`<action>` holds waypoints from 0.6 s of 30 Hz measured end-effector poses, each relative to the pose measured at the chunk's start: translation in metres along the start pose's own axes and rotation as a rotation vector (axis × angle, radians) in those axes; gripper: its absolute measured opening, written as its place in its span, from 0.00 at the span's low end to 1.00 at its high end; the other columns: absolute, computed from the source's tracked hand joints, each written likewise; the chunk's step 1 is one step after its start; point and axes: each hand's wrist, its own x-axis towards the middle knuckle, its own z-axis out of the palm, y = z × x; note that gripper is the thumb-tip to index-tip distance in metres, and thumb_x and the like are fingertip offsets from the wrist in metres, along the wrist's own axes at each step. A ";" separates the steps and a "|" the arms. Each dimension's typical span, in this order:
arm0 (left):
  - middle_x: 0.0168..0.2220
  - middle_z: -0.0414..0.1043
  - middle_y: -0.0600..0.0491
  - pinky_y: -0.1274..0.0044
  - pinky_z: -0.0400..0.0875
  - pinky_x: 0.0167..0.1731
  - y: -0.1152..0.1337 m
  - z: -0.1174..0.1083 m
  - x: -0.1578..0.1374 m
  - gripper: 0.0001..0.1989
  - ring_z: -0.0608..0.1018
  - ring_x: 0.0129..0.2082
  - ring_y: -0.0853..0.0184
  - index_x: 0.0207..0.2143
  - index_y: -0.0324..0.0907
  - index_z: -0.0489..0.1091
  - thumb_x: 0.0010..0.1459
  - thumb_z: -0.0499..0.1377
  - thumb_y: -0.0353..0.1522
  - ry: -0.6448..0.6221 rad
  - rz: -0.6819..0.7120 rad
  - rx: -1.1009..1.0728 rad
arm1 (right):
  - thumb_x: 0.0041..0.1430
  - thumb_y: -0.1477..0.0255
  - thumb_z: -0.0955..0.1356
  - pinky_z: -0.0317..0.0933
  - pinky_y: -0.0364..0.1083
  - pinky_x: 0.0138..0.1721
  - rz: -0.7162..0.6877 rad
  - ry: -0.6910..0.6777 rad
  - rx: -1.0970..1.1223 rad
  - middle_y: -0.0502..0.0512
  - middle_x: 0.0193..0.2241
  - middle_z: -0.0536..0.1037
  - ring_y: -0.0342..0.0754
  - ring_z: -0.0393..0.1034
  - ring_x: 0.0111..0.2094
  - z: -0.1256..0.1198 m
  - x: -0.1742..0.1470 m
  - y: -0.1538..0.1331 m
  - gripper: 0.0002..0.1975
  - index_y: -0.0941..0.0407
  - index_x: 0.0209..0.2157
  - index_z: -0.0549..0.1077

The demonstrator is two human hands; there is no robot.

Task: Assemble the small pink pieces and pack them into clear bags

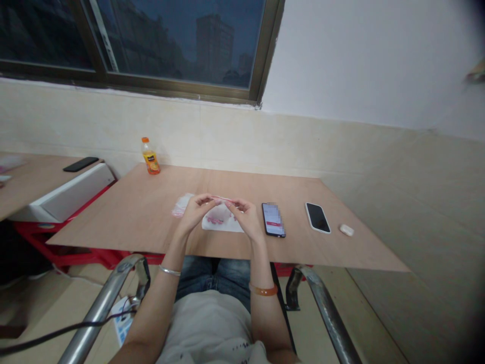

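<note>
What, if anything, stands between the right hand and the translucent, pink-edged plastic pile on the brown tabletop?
The left hand does, just right of the pile; it and the right hand pinch a thin reddish strip.

left hand (197, 211), right hand (246, 217), both pinching

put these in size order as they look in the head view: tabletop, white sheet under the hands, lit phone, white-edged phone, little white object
Largest to smallest:
1. tabletop
2. white sheet, though partly covered
3. lit phone and white-edged phone, too alike to rank
4. little white object
</note>
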 end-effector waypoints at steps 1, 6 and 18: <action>0.31 0.77 0.50 0.76 0.69 0.33 0.000 0.000 0.000 0.10 0.76 0.31 0.66 0.30 0.38 0.75 0.47 0.62 0.36 -0.013 -0.002 0.007 | 0.50 0.61 0.68 0.59 0.42 0.26 -0.005 0.004 -0.006 0.52 0.27 0.77 0.45 0.68 0.27 0.000 0.000 0.000 0.13 0.57 0.30 0.75; 0.31 0.77 0.50 0.76 0.69 0.34 -0.003 0.002 0.000 0.10 0.76 0.32 0.65 0.30 0.39 0.75 0.47 0.62 0.36 -0.007 0.017 0.053 | 0.50 0.61 0.67 0.60 0.42 0.29 -0.032 0.002 -0.032 0.53 0.28 0.77 0.45 0.69 0.28 0.001 0.000 0.003 0.13 0.57 0.30 0.75; 0.30 0.76 0.49 0.76 0.69 0.32 0.000 0.011 -0.001 0.13 0.75 0.31 0.65 0.30 0.37 0.74 0.49 0.60 0.38 0.022 0.002 0.108 | 0.51 0.61 0.67 0.58 0.41 0.28 -0.035 -0.017 -0.048 0.53 0.26 0.77 0.44 0.67 0.27 0.000 0.001 0.005 0.14 0.58 0.29 0.75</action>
